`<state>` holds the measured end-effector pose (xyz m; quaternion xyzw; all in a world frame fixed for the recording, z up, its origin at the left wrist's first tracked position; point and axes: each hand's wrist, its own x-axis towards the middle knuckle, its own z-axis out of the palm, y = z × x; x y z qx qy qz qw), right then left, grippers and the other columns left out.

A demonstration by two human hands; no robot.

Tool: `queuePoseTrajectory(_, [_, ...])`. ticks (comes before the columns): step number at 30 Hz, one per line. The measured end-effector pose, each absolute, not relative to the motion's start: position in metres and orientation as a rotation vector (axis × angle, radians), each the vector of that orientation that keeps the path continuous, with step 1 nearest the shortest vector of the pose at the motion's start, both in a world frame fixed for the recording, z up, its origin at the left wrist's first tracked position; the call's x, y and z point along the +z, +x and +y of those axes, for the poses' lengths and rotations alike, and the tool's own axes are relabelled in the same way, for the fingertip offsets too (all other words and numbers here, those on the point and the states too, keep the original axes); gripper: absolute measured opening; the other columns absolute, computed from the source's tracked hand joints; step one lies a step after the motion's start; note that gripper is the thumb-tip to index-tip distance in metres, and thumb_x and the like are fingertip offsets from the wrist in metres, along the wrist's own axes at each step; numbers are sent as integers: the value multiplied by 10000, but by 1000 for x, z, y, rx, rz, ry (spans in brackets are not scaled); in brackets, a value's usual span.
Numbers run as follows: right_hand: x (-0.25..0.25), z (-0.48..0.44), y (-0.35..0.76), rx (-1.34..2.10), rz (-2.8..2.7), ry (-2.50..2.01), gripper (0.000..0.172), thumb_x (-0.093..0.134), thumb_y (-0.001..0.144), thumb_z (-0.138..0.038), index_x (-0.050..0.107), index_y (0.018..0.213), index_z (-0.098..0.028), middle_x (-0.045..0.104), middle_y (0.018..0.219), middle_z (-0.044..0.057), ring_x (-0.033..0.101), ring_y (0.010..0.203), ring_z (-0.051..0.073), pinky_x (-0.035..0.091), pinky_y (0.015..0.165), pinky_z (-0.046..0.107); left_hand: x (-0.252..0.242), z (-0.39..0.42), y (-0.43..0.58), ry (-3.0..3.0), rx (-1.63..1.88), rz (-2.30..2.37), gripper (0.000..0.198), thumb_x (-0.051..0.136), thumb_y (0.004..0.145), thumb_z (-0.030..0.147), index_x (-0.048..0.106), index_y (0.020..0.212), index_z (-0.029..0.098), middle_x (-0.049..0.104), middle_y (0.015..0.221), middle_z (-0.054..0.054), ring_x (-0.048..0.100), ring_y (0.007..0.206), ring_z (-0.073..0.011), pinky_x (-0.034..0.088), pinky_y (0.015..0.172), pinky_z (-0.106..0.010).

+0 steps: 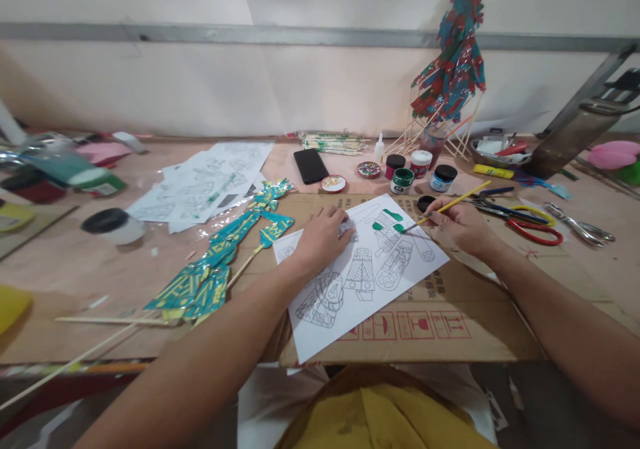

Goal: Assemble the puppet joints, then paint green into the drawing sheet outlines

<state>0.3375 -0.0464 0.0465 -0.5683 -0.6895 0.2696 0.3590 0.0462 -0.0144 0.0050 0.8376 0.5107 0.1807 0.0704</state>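
Observation:
My right hand [457,221] pinches a thin yellow paintbrush [450,200], its tip touching a printed sheet [357,322] of line drawings. Green paint marks several of the drawn shapes near the sheet's upper right. Flat on the upper left part of the same paper rests my left hand [325,236], fingers stretched out and holding nothing. Under the sheet lies a piece of cardboard [490,329] with red printed symbols. Beyond the paper stands an open jar of green paint [402,181]. A green and yellow painted cut-out figure [220,256] on sticks lies left of my left hand.
Behind the sheet are a black phone [310,166], more paint jars [421,163] and a small dish of beads [369,169]. Red-handled scissors [535,231] and pliers [580,222] lie at right. Printed papers [205,176] and a white tub [114,226] sit left.

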Motion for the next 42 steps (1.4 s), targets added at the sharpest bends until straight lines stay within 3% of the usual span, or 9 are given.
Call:
queuePoseTrajectory(11, [40,-47,337,674,-1783,-1483,209,554,826,-388,628,784,-197,615,726,39,538,633,174,424,579,298,7,-15,47,2491,533,1539,190,548,917,333,607,1033,195,620,1114,-110,557,1091,-296,450,932,-442])
queuePoseTrajectory(27, [50,-55,333,483,-1892,-1424,219,558,827,-383,658,712,-225,665,724,55,605,700,213,471,682,340,5,-14,46,2515,532,1531,181,546,922,337,595,1023,196,618,1114,-102,560,1075,-291,448,929,-426])
queuePoseTrajectory(42, [47,-57,332,486,-1826,-1444,277,556,840,-445,660,693,-235,683,743,60,615,703,222,493,670,352,5,-14,46,2487,545,1538,172,553,912,323,600,1027,203,619,1099,-110,557,1087,-298,444,933,-441])
